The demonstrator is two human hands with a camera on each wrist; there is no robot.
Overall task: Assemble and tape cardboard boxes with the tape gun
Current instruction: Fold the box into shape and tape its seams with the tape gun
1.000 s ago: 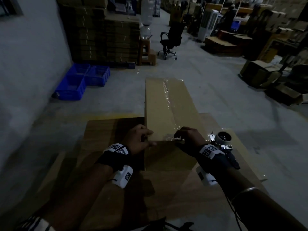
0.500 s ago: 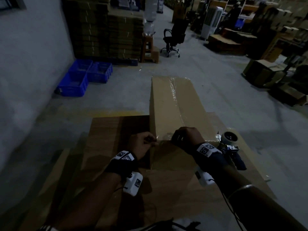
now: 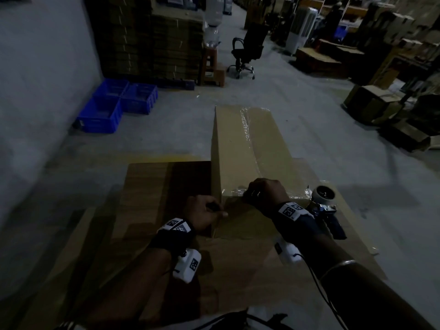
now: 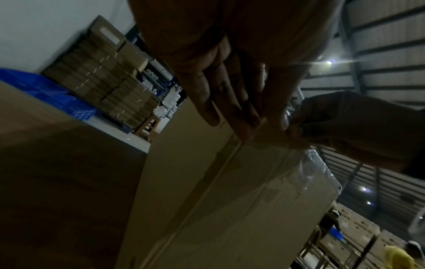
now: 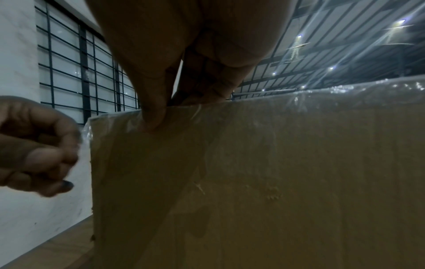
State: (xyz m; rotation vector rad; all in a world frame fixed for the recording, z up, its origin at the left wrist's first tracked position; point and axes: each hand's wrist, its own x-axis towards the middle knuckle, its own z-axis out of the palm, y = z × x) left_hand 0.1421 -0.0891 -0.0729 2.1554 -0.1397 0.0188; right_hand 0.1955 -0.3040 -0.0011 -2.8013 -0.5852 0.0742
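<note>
A long cardboard box [image 3: 245, 148] lies on the wooden table [image 3: 147, 186], with clear tape [image 3: 250, 136] along its top seam and over its near end. My right hand [image 3: 264, 191] grips the near top edge, thumb [image 5: 151, 112] pressing the tape onto the end face, fingers on top. At the near left corner my left hand [image 3: 207, 214] pinches the loose tape end, fingers curled [image 5: 39, 151]. The tape gun [image 3: 323, 203] lies on the table just right of the box, behind my right wrist.
Flat cardboard sheets [image 3: 238, 270] cover the table in front of me. Blue crates [image 3: 114, 106] sit on the floor at left before tall stacks of flat cartons [image 3: 152, 39]. A stool [image 3: 212, 65] and an office chair [image 3: 247, 51] stand beyond; boxes [image 3: 381, 108] at right.
My left hand has slid from the box's top edge down to its near left corner. The right hand has stayed on the near top edge.
</note>
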